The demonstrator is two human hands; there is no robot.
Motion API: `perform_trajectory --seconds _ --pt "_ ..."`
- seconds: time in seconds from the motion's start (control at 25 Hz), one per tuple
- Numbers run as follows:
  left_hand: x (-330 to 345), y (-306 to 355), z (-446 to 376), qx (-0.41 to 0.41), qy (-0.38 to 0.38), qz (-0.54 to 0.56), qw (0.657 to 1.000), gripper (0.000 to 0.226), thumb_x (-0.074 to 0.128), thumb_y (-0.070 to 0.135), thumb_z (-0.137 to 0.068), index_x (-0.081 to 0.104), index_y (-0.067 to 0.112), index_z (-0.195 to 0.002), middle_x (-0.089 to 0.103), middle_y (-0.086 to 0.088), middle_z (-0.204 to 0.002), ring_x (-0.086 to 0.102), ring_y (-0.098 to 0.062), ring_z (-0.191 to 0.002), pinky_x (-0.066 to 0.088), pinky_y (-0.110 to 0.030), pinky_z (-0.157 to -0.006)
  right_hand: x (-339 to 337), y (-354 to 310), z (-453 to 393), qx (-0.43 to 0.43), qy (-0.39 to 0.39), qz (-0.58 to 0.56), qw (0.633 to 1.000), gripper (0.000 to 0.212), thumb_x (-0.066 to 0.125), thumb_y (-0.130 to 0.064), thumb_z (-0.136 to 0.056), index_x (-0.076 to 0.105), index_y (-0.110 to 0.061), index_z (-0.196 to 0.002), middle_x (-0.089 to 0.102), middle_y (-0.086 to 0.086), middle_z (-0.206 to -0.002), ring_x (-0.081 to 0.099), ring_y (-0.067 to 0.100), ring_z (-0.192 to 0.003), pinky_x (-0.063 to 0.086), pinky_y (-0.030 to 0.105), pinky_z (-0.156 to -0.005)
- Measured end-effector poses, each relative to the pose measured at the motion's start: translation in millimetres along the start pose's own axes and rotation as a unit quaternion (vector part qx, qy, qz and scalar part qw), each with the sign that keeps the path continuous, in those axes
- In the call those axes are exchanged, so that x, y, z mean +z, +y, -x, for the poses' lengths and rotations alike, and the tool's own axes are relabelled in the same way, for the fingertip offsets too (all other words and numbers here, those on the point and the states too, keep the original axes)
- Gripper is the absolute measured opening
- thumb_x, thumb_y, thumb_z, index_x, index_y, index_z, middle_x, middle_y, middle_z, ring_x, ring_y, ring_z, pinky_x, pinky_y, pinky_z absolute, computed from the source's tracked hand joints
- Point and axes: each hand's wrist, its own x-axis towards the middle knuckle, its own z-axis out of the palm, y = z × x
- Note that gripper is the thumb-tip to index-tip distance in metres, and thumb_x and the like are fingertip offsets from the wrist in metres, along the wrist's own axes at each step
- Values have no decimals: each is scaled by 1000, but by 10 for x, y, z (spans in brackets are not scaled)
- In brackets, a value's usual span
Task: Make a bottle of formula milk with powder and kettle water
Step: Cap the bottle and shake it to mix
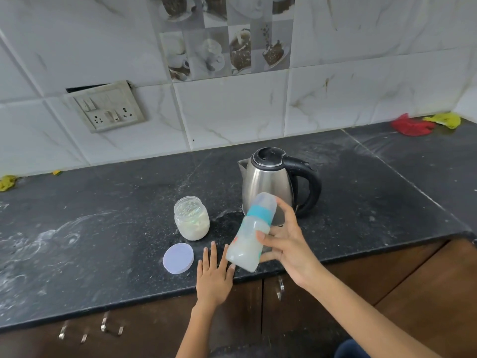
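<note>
Centre-right of the frame: the right hand (285,244) has its fingers and thumb curled round one baby bottle (251,232), a translucent plastic cylinder with a teal collar and a clear domed cap. It's tilted, cap toward the upper right, lifted off the counter, with cloudy white milk pooled at the bottom end. The left hand (214,275) lies flat just below it, fingers straight and a bit spread, palm down on the countertop (103,241), gripping nothing. The countertop is dark speckled stone, smeared with white powdery streaks.

Behind the bottle and partly hidden by it is one kettle (276,182), brushed steel with a glossy black lid and handle. To the left sits one open glass jar (192,218), round, roughly half full of pale powder, and its flat round lavender lid (178,258) lies nearer the front edge. Glossy marbled tiles behind, with a grubby switch plate (108,107) at the upper left.
</note>
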Motion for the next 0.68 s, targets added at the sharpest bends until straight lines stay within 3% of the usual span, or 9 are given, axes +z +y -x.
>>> perform_trajectory --seconds 0.12,0.28,0.32,0.4,0.44,0.6,0.68 --pt "5 -19 -9 2 5 10 1000 96 -23 69 -63 -2 30 -149 -12 -5 -159 -10 -28 -147 4 -43 -118 -119 -130 -130 -36 80 -90 992 81 70 -5 -75 34 -39 -139 60 11 -124 67 34 -106 59 54 -73" --pt "-16 1 -3 5 2 8 1000 70 0 60 -88 -10 24 -147 -17 -3 -157 -10 -28 -147 5 -43 -119 39 12 39 14 -6 -10 1000 81 73 -6 -71 37 -41 -135 68 14 -116 68 32 -104 60 51 -70" --pt "-27 6 6 5 4 9 1000 74 -6 65 -86 -11 24 -146 -14 -5 -158 -10 -28 -147 5 -42 -118 24 15 21 7 -1 -14 1000 81 72 -6 -72 37 -40 -136 68 13 -117 68 32 -104 60 52 -71" --pt "1 -12 -3 3 17 17 1000 106 -36 74 -59 -4 28 -148 -11 -6 -159 -10 -28 -147 5 -43 -118 -77 -48 -103 -28 62 -92 993 80 70 -7 -75 35 -39 -140 62 12 -124 67 33 -106 59 53 -73" --pt "5 -17 -14 1 22 16 1000 113 -42 73 -52 -2 29 -149 -12 -5 -159 -10 -28 -147 4 -42 -118 -76 -92 -119 -35 80 -112 990 81 70 -7 -75 35 -39 -140 60 10 -126 66 34 -108 59 54 -73" --pt "-14 4 2 9 0 13 1000 77 -10 63 -83 -1 26 -149 -17 -2 -157 -11 -28 -146 4 -42 -119 68 17 16 0 -16 -15 1000 76 74 -8 -78 38 -44 -135 67 11 -119 67 32 -107 59 51 -71" --pt "-13 -3 2 4 11 14 1000 101 -31 74 -64 0 29 -149 -13 -5 -159 -11 -28 -146 4 -42 -118 3 -10 -82 -36 35 -65 997 76 74 -10 -78 37 -43 -137 64 10 -123 68 32 -105 59 50 -70"
